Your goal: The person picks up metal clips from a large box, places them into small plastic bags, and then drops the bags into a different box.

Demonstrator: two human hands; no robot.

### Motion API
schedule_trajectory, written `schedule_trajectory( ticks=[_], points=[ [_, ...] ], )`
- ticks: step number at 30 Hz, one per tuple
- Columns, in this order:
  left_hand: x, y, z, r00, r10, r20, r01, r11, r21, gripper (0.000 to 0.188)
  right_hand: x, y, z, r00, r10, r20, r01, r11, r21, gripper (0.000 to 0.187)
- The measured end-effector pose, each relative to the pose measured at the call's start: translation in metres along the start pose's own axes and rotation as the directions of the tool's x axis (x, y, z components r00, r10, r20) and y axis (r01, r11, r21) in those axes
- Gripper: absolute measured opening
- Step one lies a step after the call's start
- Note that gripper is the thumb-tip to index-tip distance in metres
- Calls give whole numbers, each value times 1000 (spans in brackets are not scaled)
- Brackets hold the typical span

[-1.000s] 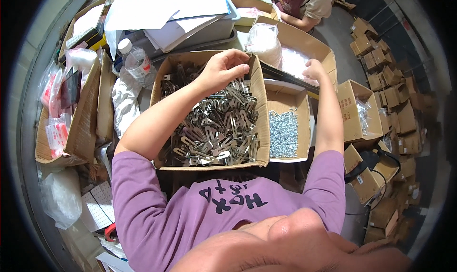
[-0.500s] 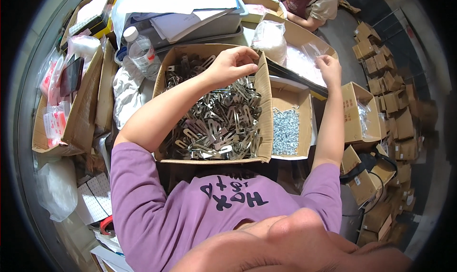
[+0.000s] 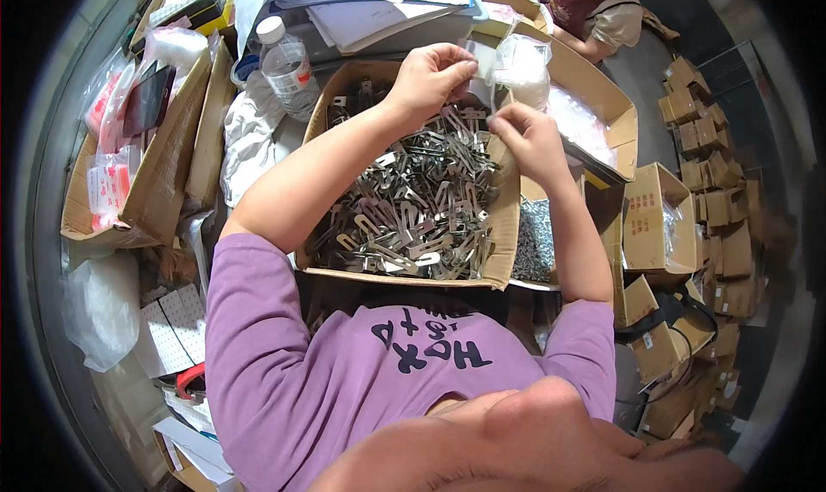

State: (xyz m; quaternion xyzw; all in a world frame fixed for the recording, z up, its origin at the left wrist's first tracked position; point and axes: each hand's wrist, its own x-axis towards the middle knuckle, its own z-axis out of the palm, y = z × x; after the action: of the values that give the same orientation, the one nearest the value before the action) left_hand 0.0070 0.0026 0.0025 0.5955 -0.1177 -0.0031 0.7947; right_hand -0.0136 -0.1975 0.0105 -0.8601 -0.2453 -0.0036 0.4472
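Note:
A small clear plastic bag (image 3: pixel 483 68) is stretched between my two hands, above the far right corner of a cardboard box (image 3: pixel 506 225). My left hand (image 3: pixel 428 80) pinches its left side with thumb and forefinger. The right hand (image 3: pixel 532 146) has its fingertips closed on the bag's lower right edge. Below my hands the box is heaped with flat metal clips (image 3: pixel 413 208). Partly behind my right forearm, a smaller carton holds short silvery screws (image 3: pixel 535 234).
Beyond my right hand, an open carton (image 3: pixel 626 130) holds clear bags, with a stuffed white bag (image 3: pixel 525 66) beside it. A plastic bottle (image 3: pixel 291 74) stands at the far left of the clips. Papers (image 3: pixel 370 18) lie at the back. Another person's arm (image 3: pixel 585 43) shows at the far right.
My right hand has come left from the carton of bags, bringing the clear bag to my left hand. The left hand has risen slightly and now pinches it. The whole view has shifted a little.

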Motion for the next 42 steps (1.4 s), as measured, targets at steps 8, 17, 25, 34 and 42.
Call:
schedule_trajectory(
  ticks=[8,17,25,34,42],
  points=[
    [8,-14,-9,988,132,-84,-95,935,341,23,12,-9,26,937,-201,285,312,848,-429,14],
    [3,-8,-11,989,74,-128,-57,990,132,20,23,-7,35,771,-342,536,598,678,-427,9],
    [8,-8,-16,996,-56,-70,69,975,213,27,-2,-21,-3,909,-413,52,416,903,-108,9],
    [-9,1,3,986,156,55,-156,766,623,23,-12,-20,-25,818,-322,-477,418,902,107,8],
    [-16,3,12,960,226,166,-277,672,687,27,-10,-21,-15,804,-382,-456,332,924,-188,9]
  ],
)
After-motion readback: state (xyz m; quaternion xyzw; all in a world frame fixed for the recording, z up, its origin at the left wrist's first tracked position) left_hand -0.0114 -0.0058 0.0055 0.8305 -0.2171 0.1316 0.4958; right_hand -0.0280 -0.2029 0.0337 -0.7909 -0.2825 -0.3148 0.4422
